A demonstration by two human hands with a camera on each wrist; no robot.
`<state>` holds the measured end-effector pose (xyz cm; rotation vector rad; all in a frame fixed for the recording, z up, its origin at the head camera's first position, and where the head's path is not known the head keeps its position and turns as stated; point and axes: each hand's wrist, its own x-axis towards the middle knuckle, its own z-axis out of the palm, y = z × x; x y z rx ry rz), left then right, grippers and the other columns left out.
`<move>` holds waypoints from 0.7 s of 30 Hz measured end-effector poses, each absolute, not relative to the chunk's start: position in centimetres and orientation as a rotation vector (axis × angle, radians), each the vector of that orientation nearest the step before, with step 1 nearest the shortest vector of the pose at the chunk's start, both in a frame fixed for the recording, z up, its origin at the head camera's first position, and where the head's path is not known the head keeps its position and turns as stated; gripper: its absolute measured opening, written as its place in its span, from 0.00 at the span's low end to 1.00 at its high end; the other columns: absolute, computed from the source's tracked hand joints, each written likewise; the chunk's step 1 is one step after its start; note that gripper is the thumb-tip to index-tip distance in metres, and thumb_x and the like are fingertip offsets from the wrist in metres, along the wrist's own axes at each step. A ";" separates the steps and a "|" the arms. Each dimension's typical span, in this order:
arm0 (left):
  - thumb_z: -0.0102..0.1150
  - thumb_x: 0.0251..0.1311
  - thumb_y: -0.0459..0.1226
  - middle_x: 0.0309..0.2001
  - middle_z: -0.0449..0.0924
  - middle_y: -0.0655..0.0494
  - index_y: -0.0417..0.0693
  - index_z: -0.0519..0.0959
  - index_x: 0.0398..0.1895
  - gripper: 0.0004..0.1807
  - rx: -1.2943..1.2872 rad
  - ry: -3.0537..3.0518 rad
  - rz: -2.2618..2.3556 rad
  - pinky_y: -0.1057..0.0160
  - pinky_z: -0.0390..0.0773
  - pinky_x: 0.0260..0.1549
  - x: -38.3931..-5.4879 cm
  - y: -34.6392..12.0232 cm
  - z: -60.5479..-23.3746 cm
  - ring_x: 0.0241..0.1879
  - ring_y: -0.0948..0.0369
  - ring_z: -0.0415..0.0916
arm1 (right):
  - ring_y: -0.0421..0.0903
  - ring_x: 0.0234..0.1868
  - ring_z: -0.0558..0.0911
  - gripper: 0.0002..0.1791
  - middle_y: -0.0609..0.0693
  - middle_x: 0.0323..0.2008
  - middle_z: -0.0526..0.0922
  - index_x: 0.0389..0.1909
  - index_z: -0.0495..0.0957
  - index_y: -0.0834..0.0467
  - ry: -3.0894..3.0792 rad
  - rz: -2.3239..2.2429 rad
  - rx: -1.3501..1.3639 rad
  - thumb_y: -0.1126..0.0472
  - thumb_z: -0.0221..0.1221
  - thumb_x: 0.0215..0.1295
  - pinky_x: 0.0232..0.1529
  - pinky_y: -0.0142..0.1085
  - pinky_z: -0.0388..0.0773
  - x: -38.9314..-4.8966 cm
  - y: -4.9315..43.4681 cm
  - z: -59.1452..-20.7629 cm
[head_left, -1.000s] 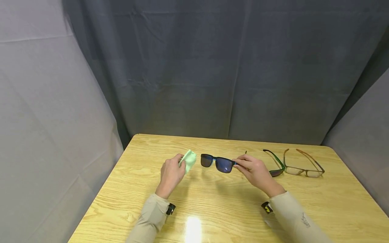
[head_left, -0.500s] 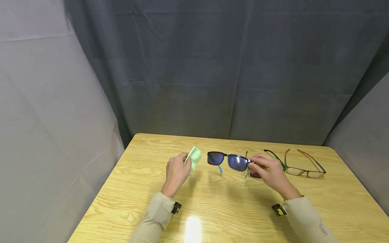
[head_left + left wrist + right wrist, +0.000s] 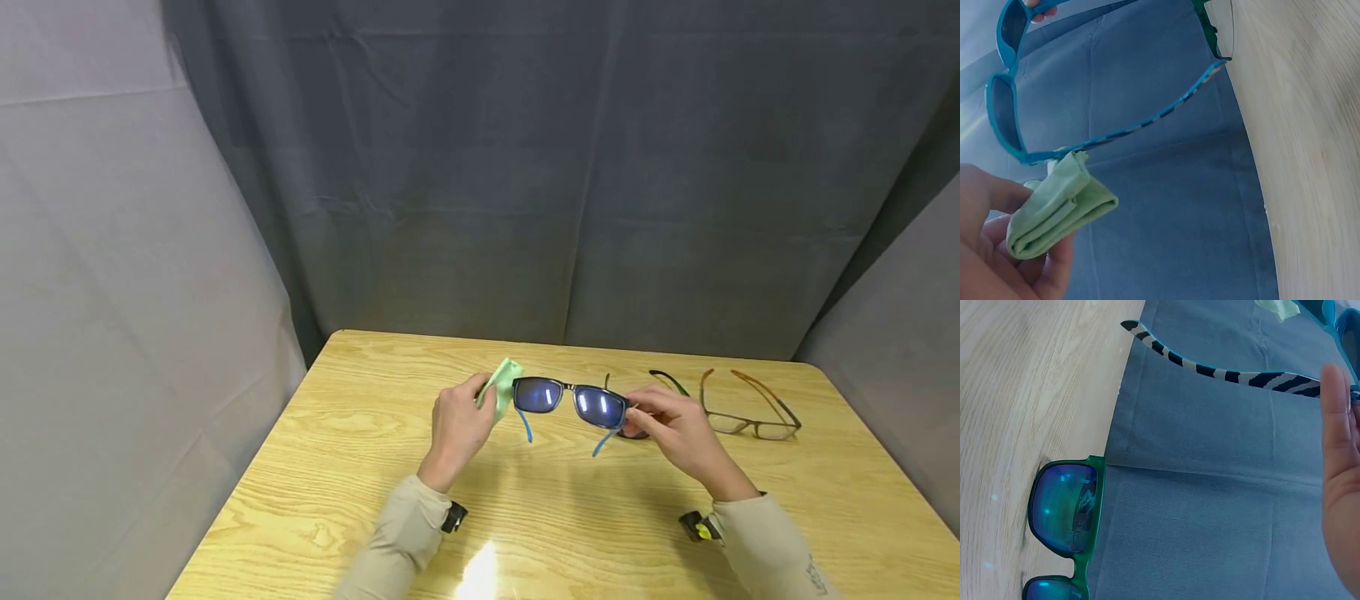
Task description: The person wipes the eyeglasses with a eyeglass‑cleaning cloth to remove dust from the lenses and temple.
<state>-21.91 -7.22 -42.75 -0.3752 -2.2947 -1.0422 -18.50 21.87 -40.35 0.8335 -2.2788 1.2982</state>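
Observation:
My right hand [image 3: 678,433] pinches a pair of sunglasses [image 3: 599,407] at the right hinge and holds them above the table. They have dark reflective lenses, a black front and blue inner sides. Both temples hang open, pointing down toward me; a zebra-striped temple [image 3: 1229,375] shows in the right wrist view. My left hand [image 3: 462,425] grips a folded light green cloth [image 3: 1063,203] between thumb and fingers. In the left wrist view the cloth's top overlaps the sunglasses' near hinge.
Green-framed sunglasses [image 3: 1094,512] lie on the wooden table [image 3: 360,467], partly hidden behind my right hand in the head view. To their right lie clear eyeglasses [image 3: 776,431] with orange-brown temple tips. A dark curtain [image 3: 465,183] hangs behind the table, with pale cloth walls at both sides.
The sunglasses have moved right and tilted, so their blue temples now show beneath the lenses. My left hand has moved right with the cloth, bringing it to the sunglasses' left end.

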 end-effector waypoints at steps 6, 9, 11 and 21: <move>0.57 0.60 0.33 0.33 0.85 0.52 0.43 0.84 0.42 0.10 -0.496 -2.245 -1.106 0.71 0.75 0.21 -21.9 -6.8 -42.6 0.23 0.65 0.78 | 0.43 0.26 0.82 0.12 0.57 0.35 0.77 0.40 0.78 0.71 -2.253 1.344 0.847 0.82 0.57 0.55 0.27 0.32 0.81 -18.7 21.9 -41.0; 0.56 0.63 0.33 0.37 0.85 0.50 0.41 0.83 0.43 0.10 -0.584 -2.219 -1.129 0.69 0.79 0.28 -21.9 -6.7 -42.6 0.31 0.62 0.82 | 0.43 0.26 0.82 0.12 0.56 0.35 0.77 0.40 0.78 0.70 -2.243 1.359 0.852 0.82 0.56 0.55 0.27 0.32 0.81 -18.7 21.9 -41.0; 0.54 0.64 0.33 0.40 0.84 0.49 0.40 0.81 0.45 0.10 -0.634 -2.201 -1.146 0.68 0.80 0.34 -22.0 -6.7 -42.6 0.36 0.60 0.82 | 0.45 0.25 0.83 0.12 0.56 0.34 0.77 0.40 0.78 0.70 -2.232 1.375 0.869 0.83 0.56 0.55 0.27 0.34 0.81 -18.6 21.8 -40.9; 0.55 0.63 0.29 0.46 0.79 0.48 0.39 0.74 0.57 0.18 -0.747 -2.176 -1.146 0.63 0.79 0.40 -21.8 -6.7 -42.4 0.42 0.58 0.79 | 0.49 0.24 0.82 0.14 0.57 0.27 0.79 0.42 0.75 0.71 -2.196 1.429 0.934 0.84 0.53 0.56 0.28 0.36 0.81 -19.3 22.2 -42.0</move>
